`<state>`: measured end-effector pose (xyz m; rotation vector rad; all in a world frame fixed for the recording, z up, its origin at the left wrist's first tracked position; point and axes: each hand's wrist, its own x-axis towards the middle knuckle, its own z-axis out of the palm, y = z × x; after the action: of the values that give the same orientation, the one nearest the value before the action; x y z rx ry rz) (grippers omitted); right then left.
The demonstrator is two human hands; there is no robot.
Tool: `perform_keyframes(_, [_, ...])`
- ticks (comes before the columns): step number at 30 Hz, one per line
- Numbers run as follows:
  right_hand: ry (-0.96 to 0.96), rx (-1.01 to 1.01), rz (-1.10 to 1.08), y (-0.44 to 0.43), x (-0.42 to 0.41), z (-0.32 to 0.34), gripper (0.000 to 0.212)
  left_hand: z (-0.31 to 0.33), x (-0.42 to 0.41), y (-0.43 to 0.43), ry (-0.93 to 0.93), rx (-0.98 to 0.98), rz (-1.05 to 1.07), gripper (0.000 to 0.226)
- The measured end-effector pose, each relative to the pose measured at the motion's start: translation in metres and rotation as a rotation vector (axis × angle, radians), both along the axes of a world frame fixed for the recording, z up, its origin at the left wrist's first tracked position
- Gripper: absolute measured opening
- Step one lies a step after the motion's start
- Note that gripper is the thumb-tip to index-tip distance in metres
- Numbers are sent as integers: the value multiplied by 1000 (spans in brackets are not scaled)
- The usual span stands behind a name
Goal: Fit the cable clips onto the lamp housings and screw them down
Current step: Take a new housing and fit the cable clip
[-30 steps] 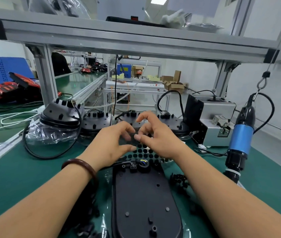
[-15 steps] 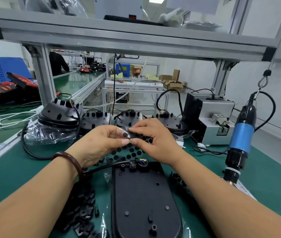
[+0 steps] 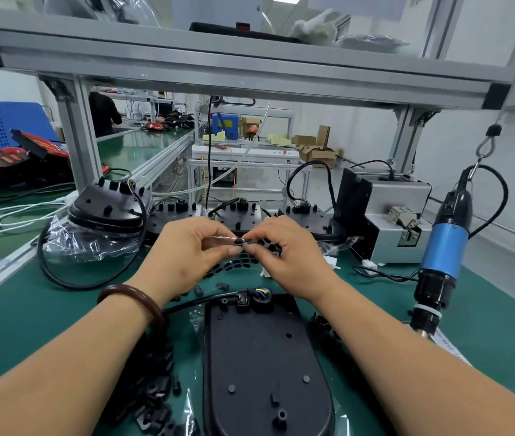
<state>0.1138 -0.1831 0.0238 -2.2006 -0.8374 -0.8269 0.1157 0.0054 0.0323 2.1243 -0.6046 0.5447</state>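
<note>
Both left hand (image 3: pixel 187 256) and right hand (image 3: pixel 290 256) are pinched on a small cable clip (image 3: pixel 239 241) held just beyond the far end of the lamp housing (image 3: pixel 265 357), laid lengthwise toward the near edge of the bench (image 3: pixel 23 322).

place: factory work line | green worktop (image 3: pixel 14 325) under a metal shelf frame (image 3: pixel 218 70) | blue power screwdriver (image 3: pixel 445 247) hanging by the right edge | black lamp housings (image 3: pixel 237 213) lined along the far edge | long green tables (image 3: pixel 143 143), cardboard boxes (image 3: pixel 319 152) behind
</note>
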Motion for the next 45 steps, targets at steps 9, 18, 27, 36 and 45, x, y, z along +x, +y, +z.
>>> perform_keyframes(9, [-70, -23, 43, 8, -5, 6, 10, 0, 0, 3, -97, 79, 11, 20])
perform_keyframes(18, [-236, -132, -31, 15, -7, 9, 3, -1, 0, 0, -68, 66, 74, 33])
perform_keyframes(27, [-318, -132, -49, 16, -8, 7, 8, 2, -2, -1, 81, 32, 65, 18])
perform_keyframes(36, [-154, -47, -38, 14, -7, 5, 11, 2, -2, -2, 52, 25, 65, 23])
perform_keyframes(45, [-236, -43, -50, 16, -8, 5, 12, 2, -2, -3, 41, 42, 76, 25])
